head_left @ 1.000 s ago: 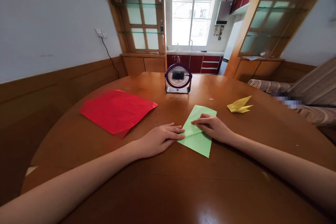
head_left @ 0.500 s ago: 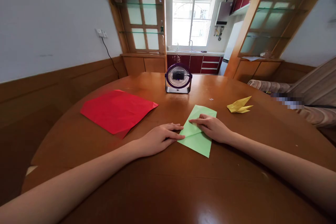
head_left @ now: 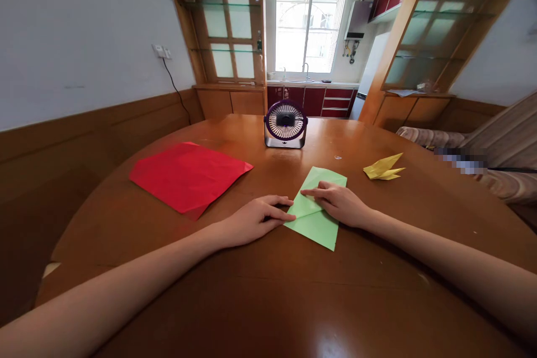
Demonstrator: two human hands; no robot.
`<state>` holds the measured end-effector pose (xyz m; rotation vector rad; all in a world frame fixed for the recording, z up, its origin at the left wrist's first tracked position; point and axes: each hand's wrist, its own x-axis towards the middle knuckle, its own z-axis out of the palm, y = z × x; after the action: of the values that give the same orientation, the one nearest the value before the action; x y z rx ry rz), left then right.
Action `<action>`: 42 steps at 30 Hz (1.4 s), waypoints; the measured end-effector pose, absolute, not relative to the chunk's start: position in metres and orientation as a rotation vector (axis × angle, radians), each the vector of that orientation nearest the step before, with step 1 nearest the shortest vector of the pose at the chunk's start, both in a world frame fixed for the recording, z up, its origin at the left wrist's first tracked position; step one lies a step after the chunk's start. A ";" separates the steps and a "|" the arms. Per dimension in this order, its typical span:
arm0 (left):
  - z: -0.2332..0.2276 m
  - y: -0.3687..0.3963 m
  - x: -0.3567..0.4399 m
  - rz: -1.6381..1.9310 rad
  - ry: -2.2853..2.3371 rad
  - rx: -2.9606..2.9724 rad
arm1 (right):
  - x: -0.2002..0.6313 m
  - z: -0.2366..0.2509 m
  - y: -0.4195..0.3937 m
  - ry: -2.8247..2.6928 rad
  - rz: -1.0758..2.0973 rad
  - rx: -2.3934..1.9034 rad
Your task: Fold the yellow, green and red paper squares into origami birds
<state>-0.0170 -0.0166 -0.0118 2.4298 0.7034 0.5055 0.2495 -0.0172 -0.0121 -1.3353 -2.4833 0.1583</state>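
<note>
A light green sheet of paper (head_left: pixel 315 229), folded with a crease across its middle, lies on the table in front of me. At its left corner my left hand (head_left: pixel 257 220) rests open, with outstretched fingertips touching the paper's edge. My right hand (head_left: pixel 342 203) lies over the upper part of the sheet. Its index finger is stretched out and presses near the left edge, while the other fingers are curled and partly hidden. Neither hand grips the paper.
To the left lies a large red sheet of paper (head_left: pixel 184 176). A small purple fan (head_left: pixel 286 123) stands at the back of the round brown table (head_left: pixel 268 307). On the right sits a folded yellow paper piece (head_left: pixel 382 168).
Almost nothing differs. My right index fingertip has slid very slightly left along the green paper, and the view has shifted a little.
</note>
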 end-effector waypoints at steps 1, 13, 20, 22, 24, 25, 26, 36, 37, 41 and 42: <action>-0.012 -0.016 -0.017 0.527 0.716 2.410 | 0.250 -0.012 -0.017 -2.484 0.157 -1.336; -0.008 -0.013 -0.017 0.666 0.883 2.246 | 0.250 -0.013 -0.017 -2.469 0.185 -1.345; -0.008 -0.013 -0.018 0.601 0.893 2.255 | 0.249 -0.015 -0.017 -2.459 0.179 -1.343; -0.008 -0.012 -0.018 0.584 0.895 2.259 | 0.249 -0.015 -0.017 -2.462 0.176 -1.349; -0.008 -0.012 -0.018 0.580 0.901 2.257 | 0.249 -0.015 -0.017 -2.466 0.175 -1.351; -0.008 -0.012 -0.017 0.585 0.906 2.257 | 0.249 -0.015 -0.018 -2.467 0.174 -1.349; -0.008 -0.012 -0.017 0.594 0.913 2.258 | 0.249 -0.015 -0.018 -2.466 0.173 -1.344; -0.012 -0.013 -0.011 0.703 0.971 2.298 | 0.249 -0.017 -0.017 -2.443 0.168 -1.334; -0.013 -0.013 -0.011 0.702 0.972 2.303 | 0.249 -0.017 -0.017 -2.441 0.169 -1.332; -0.015 -0.012 -0.012 0.685 0.964 2.352 | 0.250 -0.017 -0.017 -2.413 0.198 -1.324; -0.015 -0.012 -0.012 0.670 0.954 2.378 | 0.250 -0.017 -0.017 -2.402 0.209 -1.323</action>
<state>-0.0122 -0.0119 -0.0151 2.3779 0.9544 0.6700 0.2499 -0.0168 -0.0170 -1.3226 -2.4022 0.2086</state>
